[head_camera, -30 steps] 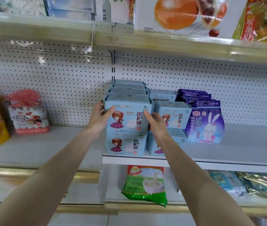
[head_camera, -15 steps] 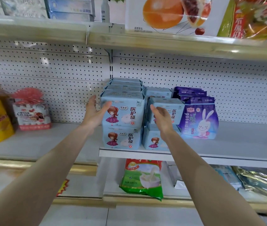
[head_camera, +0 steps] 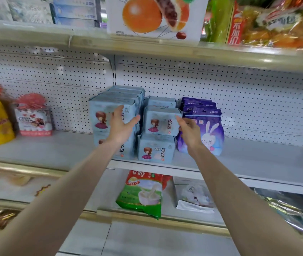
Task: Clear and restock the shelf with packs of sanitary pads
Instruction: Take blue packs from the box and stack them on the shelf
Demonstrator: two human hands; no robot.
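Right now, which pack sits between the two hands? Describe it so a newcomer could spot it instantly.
On the white middle shelf, find the purple rabbit packs. Directly left stands the shorter blue stack; its top pack sits between the left hand and the right hand. Unlike the taller blue stack further left, it borders the purple packs.

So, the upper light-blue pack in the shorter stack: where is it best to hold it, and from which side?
Probably by its two side faces, coming from the front. The upper pack is boxy, faces outward and lies on another pack; the tall stack and purple packs flank it, so the front looks freest.
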